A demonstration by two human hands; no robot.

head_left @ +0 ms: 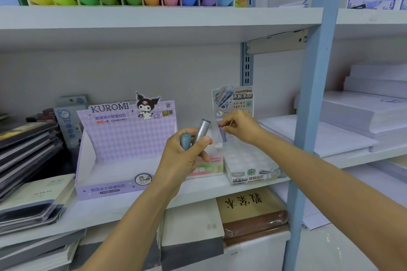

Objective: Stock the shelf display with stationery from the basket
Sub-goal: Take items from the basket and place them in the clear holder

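Your left hand (184, 158) grips a silver tube (201, 131) and a blue tube (186, 139). Your right hand (241, 127) pinches a purple tube (222, 135) above the grey display box (248, 175).

In my left hand (182, 156) I see a silver tube (201, 131) with a brushed metallic sheen and a blue-grey tube (185, 139) that looks like matt plastic, while my right hand (239, 126) pinches a clear, glossy plastic case (220, 138). The Kuromi box (123, 138) at the shelf's (123, 207) front edge is smooth printed card. The shelf looks matt and painted, and the brown book (255, 224) below it is wrapped in shiny film.
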